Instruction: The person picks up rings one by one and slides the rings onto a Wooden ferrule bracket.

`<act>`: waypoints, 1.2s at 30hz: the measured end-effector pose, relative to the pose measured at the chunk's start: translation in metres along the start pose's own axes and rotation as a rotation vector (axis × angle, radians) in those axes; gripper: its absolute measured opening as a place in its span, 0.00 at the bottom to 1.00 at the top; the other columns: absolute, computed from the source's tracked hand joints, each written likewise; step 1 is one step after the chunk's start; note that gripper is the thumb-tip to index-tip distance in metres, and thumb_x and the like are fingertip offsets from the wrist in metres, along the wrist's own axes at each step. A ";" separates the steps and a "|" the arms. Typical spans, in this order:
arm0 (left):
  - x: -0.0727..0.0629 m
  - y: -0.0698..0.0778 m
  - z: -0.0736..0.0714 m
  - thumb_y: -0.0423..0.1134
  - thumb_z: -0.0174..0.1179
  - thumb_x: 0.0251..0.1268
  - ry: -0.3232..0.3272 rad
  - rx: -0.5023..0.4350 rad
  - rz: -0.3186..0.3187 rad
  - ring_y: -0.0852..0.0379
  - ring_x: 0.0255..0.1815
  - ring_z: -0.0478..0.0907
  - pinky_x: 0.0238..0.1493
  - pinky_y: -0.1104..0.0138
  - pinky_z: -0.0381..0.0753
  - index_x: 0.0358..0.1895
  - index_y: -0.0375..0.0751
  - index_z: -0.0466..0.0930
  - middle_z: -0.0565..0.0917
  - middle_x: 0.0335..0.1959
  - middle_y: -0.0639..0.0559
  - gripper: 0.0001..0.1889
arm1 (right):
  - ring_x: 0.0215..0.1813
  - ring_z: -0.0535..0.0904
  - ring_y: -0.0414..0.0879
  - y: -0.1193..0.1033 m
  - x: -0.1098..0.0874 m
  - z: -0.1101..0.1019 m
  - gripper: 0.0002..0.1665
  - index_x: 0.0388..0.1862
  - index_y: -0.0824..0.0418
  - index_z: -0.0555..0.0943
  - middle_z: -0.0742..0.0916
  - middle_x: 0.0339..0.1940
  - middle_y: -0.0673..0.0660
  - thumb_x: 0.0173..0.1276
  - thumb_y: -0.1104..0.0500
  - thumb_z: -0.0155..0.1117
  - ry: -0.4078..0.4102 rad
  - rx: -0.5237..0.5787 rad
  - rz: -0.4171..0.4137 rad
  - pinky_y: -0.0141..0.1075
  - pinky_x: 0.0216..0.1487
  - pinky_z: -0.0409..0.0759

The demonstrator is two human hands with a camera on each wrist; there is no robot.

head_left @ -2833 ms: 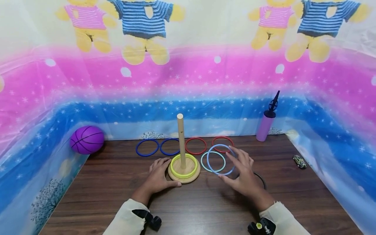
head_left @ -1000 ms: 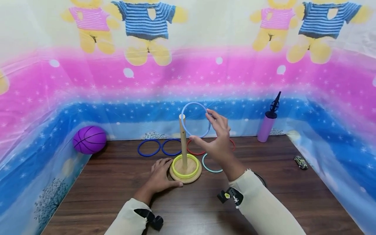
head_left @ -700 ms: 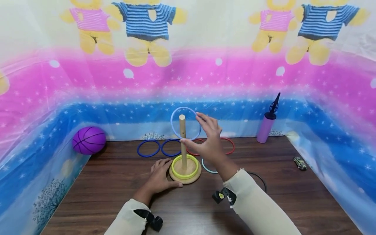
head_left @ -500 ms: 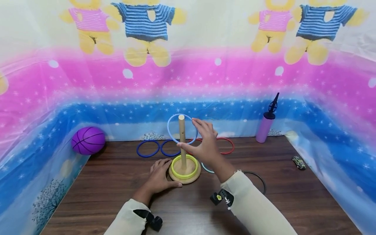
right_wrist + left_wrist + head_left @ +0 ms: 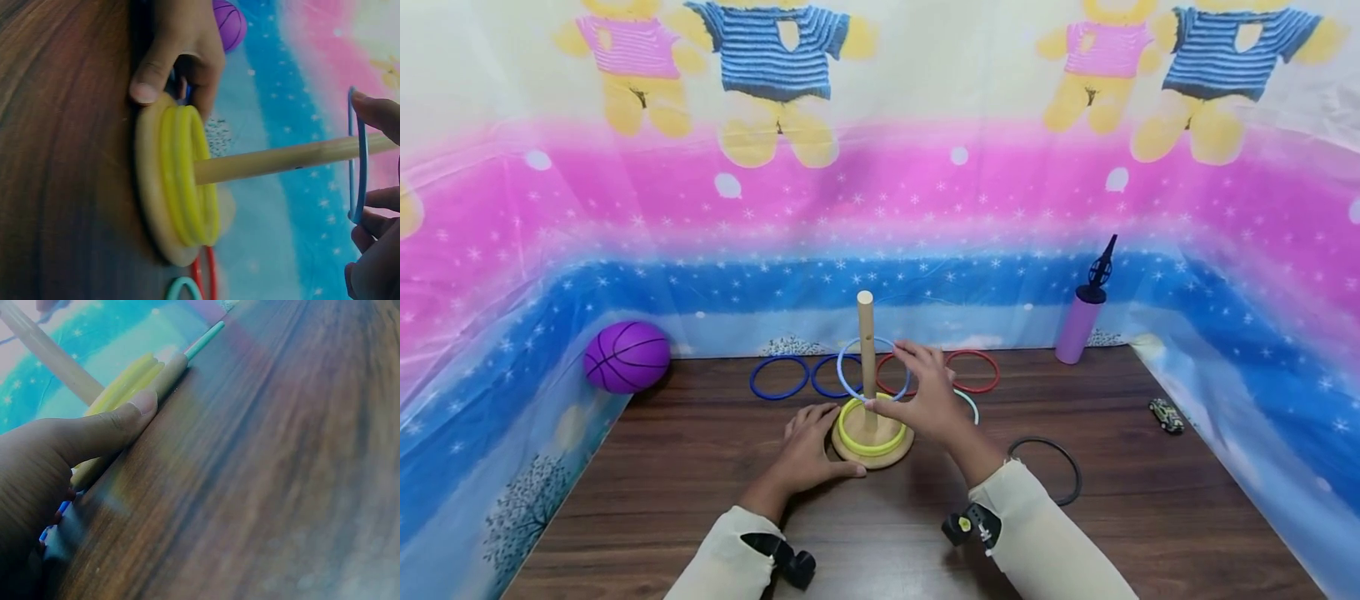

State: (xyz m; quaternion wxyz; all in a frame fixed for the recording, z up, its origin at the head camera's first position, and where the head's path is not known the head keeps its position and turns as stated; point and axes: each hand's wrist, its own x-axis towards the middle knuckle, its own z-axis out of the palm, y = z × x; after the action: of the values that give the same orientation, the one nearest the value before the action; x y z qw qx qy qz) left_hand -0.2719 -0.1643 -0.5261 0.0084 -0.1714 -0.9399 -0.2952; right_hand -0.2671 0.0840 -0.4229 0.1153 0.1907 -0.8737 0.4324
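A ring-toss stand with a wooden peg (image 5: 866, 333) and round base (image 5: 874, 462) stands on the table. Two stacked yellow rings (image 5: 181, 181) encircle the peg's foot. My left hand (image 5: 805, 450) grips the left side of the base, its thumb (image 5: 106, 434) along the front edge. My right hand (image 5: 928, 396) pinches a light blue ring (image 5: 839, 367) by its right side between thumb and fingers. That ring is around the peg, well above the yellow rings in the right wrist view.
Dark blue rings (image 5: 752, 379) and red rings (image 5: 997, 372) lie behind the stand, a mint ring (image 5: 977, 408) and a black ring (image 5: 1078, 479) to its right. A purple ball (image 5: 627, 358) sits at far left. At right are a purple hand pump (image 5: 1075, 329) and a toy car (image 5: 1166, 415).
My right hand has lifted the light blue ring from above the mint ring, carried it left over the peg's top, and lowered it along the peg. My left hand has stayed at the base.
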 end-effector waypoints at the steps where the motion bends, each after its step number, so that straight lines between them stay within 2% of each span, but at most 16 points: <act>1: 0.000 0.000 0.000 0.70 0.82 0.50 0.004 -0.001 0.004 0.31 0.86 0.59 0.82 0.28 0.54 0.84 0.41 0.68 0.70 0.83 0.40 0.61 | 0.85 0.62 0.61 0.003 0.000 0.001 0.57 0.83 0.62 0.73 0.73 0.86 0.58 0.60 0.46 0.88 -0.011 -0.010 0.013 0.76 0.81 0.51; 4: 0.001 0.001 0.000 0.69 0.82 0.51 0.000 -0.002 0.000 0.32 0.86 0.59 0.83 0.29 0.54 0.85 0.42 0.67 0.70 0.84 0.41 0.61 | 0.85 0.62 0.61 0.011 -0.002 0.005 0.57 0.83 0.62 0.74 0.74 0.85 0.58 0.59 0.45 0.88 -0.039 -0.025 0.044 0.78 0.81 0.52; 9: 0.002 0.001 0.000 0.70 0.82 0.51 -0.002 0.000 0.001 0.32 0.86 0.58 0.84 0.29 0.53 0.85 0.42 0.68 0.70 0.84 0.41 0.61 | 0.84 0.63 0.61 0.021 -0.006 0.013 0.56 0.82 0.63 0.75 0.75 0.84 0.59 0.59 0.45 0.88 -0.067 -0.006 0.085 0.74 0.80 0.55; 14: 0.000 0.000 0.001 0.69 0.82 0.50 0.003 -0.007 0.017 0.30 0.86 0.59 0.82 0.27 0.54 0.84 0.40 0.68 0.70 0.83 0.39 0.61 | 0.86 0.62 0.62 0.029 -0.009 0.022 0.55 0.81 0.61 0.76 0.75 0.84 0.59 0.59 0.44 0.88 -0.090 -0.018 0.112 0.77 0.82 0.50; 19: 0.000 0.001 0.002 0.70 0.83 0.49 0.012 -0.006 0.024 0.31 0.85 0.60 0.82 0.27 0.54 0.84 0.42 0.68 0.71 0.83 0.40 0.61 | 0.87 0.61 0.63 0.036 -0.010 0.030 0.54 0.80 0.61 0.77 0.76 0.83 0.60 0.58 0.46 0.90 -0.096 -0.027 0.118 0.80 0.81 0.47; 28: 0.000 0.001 0.001 0.69 0.83 0.50 0.016 -0.024 0.028 0.31 0.86 0.59 0.82 0.27 0.54 0.84 0.43 0.69 0.71 0.83 0.40 0.60 | 0.84 0.65 0.62 0.046 -0.013 0.041 0.56 0.80 0.61 0.77 0.78 0.82 0.60 0.56 0.45 0.90 -0.100 -0.081 0.089 0.74 0.76 0.57; 36: -0.002 -0.001 0.002 0.68 0.83 0.50 0.021 -0.019 0.027 0.29 0.86 0.59 0.81 0.26 0.54 0.84 0.42 0.70 0.71 0.83 0.38 0.59 | 0.84 0.64 0.62 0.050 -0.015 0.048 0.56 0.79 0.65 0.77 0.78 0.81 0.60 0.57 0.44 0.90 -0.115 -0.106 0.097 0.74 0.77 0.56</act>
State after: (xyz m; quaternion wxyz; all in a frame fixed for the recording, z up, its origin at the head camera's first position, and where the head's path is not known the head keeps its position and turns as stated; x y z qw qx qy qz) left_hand -0.2704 -0.1644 -0.5283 0.0206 -0.1812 -0.9345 -0.3058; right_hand -0.2765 0.0763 -0.4930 0.0539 0.1664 -0.9086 0.3792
